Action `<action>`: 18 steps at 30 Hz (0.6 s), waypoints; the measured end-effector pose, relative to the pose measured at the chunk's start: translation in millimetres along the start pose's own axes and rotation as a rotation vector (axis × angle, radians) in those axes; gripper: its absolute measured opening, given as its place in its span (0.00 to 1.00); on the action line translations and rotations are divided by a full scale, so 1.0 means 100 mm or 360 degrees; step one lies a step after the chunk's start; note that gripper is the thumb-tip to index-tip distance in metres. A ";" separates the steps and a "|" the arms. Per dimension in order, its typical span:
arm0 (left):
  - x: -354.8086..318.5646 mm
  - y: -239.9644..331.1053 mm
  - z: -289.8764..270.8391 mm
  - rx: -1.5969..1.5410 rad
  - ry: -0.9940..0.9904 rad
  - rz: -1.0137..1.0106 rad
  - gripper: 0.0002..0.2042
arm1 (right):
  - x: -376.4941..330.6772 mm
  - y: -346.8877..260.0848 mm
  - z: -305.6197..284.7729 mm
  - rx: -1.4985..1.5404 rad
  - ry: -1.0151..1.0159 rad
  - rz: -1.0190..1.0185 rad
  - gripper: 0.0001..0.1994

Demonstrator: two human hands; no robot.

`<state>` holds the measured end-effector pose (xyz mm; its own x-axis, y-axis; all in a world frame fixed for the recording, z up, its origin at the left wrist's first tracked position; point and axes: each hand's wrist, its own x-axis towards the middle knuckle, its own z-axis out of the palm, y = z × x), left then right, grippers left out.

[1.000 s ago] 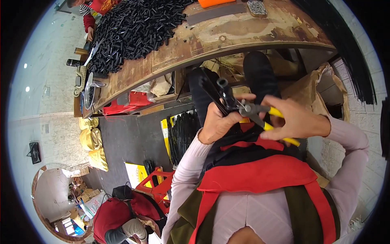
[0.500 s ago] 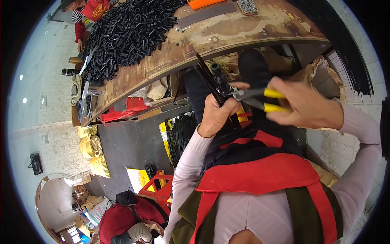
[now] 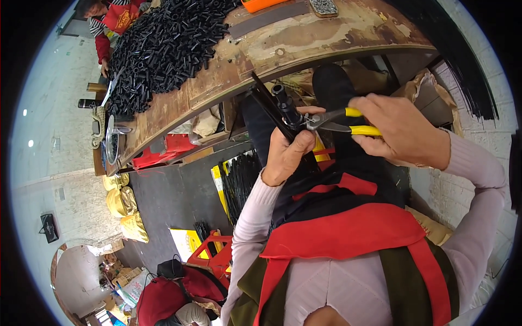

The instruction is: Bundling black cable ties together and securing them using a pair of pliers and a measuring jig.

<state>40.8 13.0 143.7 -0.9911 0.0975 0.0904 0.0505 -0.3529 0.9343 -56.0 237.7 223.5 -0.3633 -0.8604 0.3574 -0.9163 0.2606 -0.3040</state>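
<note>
My left hand (image 3: pixel 288 155) is closed round a bundle of long black rods (image 3: pixel 265 106), held tilted over my lap. Among them a black tubular fitting (image 3: pixel 283 99) points up and away, its round open end showing. My right hand (image 3: pixel 402 129) grips a pair of pliers (image 3: pixel 365 130) by its yellow handles, which stand apart. The grey jaws meet the base of the fitting beside my left fingers, where a small bit of bright metal shows. Whether the jaws are clamped on that metal I cannot tell.
A worn wooden table (image 3: pixel 261 57) carries a large heap of short black tubes (image 3: pixel 163 49), an orange tray (image 3: pixel 266 4) and a small box of metal bits (image 3: pixel 324 7). Across the heap sits another person (image 3: pixel 103 38). Black rods (image 3: pixel 239 179) and a red stool (image 3: pixel 215 255) are to my left.
The pliers' handles and my right hand have shifted a little left and away from me. The whole view has slid slightly. My left hand keeps its hold on the rods.
</note>
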 end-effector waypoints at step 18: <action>0.02 -0.10 -0.12 -0.0186 -0.0075 -0.0038 0.14 | 0.01 0.07 0.11 0.1919 -0.1064 0.1174 0.15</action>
<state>36.8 5.8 130.3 -0.9849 0.1499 0.0870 0.0093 -0.4558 0.8900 -60.7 233.8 211.6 -0.2166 -0.8219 -0.5268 0.2135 0.4866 -0.8471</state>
